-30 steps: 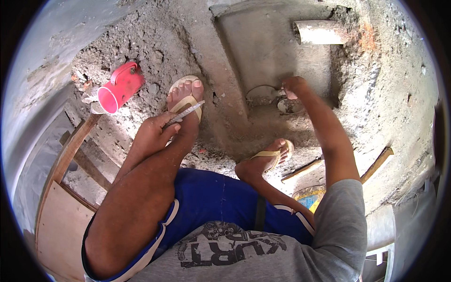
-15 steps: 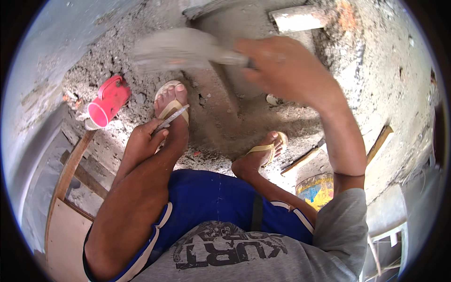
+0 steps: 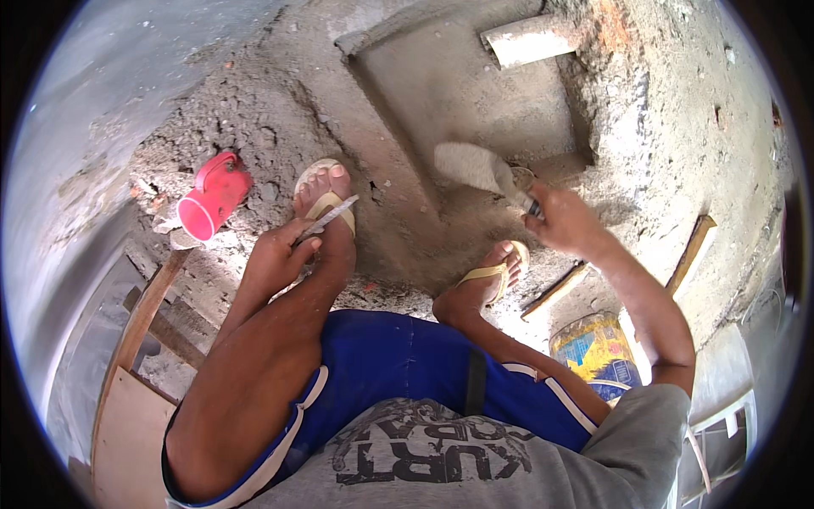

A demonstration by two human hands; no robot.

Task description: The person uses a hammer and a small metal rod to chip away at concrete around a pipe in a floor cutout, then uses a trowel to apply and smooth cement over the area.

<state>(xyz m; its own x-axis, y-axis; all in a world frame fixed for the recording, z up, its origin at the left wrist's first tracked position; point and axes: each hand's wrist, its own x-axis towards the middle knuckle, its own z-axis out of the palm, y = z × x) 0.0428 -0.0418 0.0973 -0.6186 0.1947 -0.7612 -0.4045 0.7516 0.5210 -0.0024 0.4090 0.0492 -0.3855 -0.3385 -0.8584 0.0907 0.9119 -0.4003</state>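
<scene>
My right hand (image 3: 566, 222) is closed round the handle of a mortar-covered trowel (image 3: 471, 165). Its blade points left, over the near right part of a square mortar-lined pit (image 3: 475, 102). A cut length of white pipe (image 3: 530, 41) projects over the pit's far right side. Close to my left foot, my left hand (image 3: 280, 261) grips a thin, pale grey strip-like tool (image 3: 332, 214); its exact kind cannot be made out. The tool's free end reaches over the sandal strap.
A pink-red plastic mug (image 3: 222, 193) lies on rough soil to the left. A paint-stained yellow and blue bucket (image 3: 598, 349) stands near my right knee. Wooden strips (image 3: 555, 290) lie at the right. A wooden frame (image 3: 148, 310) leans at the left. Walls rise on both sides.
My right hand has swung the trowel back toward me and to the right, away from the pit's far left side, uncovering the pit. The left hand keeps its grip; the whole view has shifted slightly.
</scene>
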